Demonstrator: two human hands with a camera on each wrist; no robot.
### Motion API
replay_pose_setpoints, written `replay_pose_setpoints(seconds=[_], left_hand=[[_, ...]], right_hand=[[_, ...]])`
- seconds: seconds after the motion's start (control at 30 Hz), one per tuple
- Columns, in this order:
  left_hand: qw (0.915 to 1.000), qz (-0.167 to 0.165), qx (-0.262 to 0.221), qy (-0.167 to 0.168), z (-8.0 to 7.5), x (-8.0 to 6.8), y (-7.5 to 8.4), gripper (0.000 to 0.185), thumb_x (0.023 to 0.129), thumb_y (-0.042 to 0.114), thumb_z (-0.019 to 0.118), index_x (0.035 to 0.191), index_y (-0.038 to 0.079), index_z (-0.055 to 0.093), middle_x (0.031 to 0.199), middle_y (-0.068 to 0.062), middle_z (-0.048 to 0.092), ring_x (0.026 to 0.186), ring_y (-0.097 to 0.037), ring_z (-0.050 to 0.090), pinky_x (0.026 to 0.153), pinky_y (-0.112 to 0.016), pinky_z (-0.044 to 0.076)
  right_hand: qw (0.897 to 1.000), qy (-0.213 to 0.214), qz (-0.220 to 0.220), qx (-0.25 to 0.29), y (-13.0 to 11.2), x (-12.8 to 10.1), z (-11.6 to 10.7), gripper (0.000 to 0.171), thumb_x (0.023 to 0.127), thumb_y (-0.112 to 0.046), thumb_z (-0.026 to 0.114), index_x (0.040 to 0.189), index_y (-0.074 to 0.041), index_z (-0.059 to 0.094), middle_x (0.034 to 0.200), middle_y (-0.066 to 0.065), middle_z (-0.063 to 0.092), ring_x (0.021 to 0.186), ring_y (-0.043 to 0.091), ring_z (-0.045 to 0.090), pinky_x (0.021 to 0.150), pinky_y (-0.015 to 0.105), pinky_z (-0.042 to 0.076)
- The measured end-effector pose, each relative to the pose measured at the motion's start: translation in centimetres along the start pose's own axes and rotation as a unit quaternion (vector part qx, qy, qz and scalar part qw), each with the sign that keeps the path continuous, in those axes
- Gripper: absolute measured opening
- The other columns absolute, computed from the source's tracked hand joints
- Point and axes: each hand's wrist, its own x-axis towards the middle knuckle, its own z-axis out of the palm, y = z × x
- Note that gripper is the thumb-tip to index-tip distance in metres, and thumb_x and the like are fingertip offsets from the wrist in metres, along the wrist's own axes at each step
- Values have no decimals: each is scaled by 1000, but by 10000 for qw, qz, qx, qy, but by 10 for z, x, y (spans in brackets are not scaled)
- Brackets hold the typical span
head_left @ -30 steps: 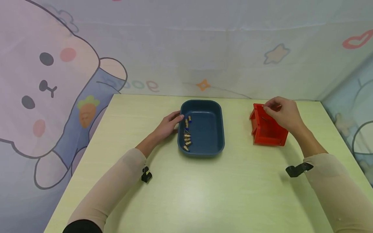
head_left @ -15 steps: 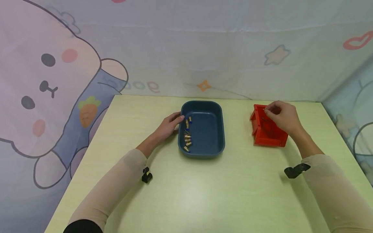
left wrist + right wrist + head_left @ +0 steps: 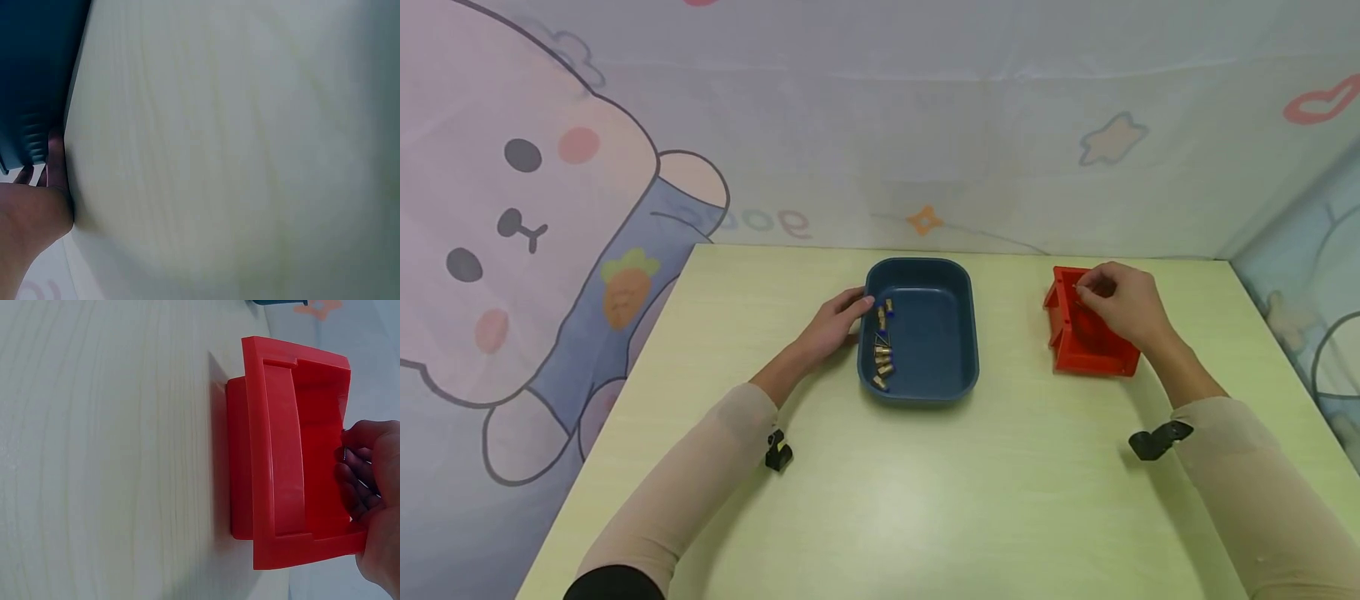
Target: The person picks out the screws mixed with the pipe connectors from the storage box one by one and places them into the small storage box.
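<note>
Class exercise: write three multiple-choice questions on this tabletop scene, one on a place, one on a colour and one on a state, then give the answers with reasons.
1. Where do the small brass pieces lie in the blue tray?
A. along its left side
B. along its right side
C. outside it

2. What colour is the bin under the right hand?
A. green
B. red
C. white

3. What is the left hand doing?
A. hanging in the air
B. resting against the tray's left rim
C. gripping the bin

Answers: 1 A, the pieces line the tray's left wall. 2 B, both views show red. 3 B, its fingers touch the rim.
</note>
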Motion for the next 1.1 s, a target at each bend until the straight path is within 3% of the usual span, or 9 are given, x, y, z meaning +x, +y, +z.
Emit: replay_pose_setpoints(seconds=[0.17, 0.5, 0.97, 1.1], left_hand=[[10000, -2, 17, 5, 0, -1, 2, 64, 110, 47, 55, 163, 13, 41, 163, -10, 44, 149, -28, 44, 114, -51, 48], [9999, -25, 89, 49, -1, -3, 3, 64, 110, 48, 55, 162, 14, 42, 163, -10, 45, 150, -29, 43, 115, -52, 48], [9999, -12, 98, 41, -2, -3, 1, 64, 110, 49, 55, 162, 14, 43, 163, -10, 44, 151, -29, 41, 115, -51, 47], [9999, -23, 94, 55, -1, -3, 1, 64, 109, 49, 56, 162, 14, 44, 163, -10, 45, 151, -29, 41, 114, -51, 48]], right_hand=[[10000, -41, -18, -60, -1, 0, 1, 16, 104, -12, 65, 114, 1, 69, 107, 21, 68, 98, 33, 59, 77, 18, 45], [9998, -79, -104, -149, 1, 3, 3, 15, 104, -10, 65, 113, 2, 68, 107, 22, 69, 98, 35, 59, 86, 47, 51], [9993, -308, -86, -168, -2, 3, -2, 20, 105, -13, 65, 117, 2, 68, 111, 23, 68, 101, 37, 59, 88, 50, 52], [9991, -342, -118, -218, -4, 4, -6, 22, 105, -15, 66, 117, 2, 69, 109, 22, 69, 99, 36, 60, 84, 42, 52]])
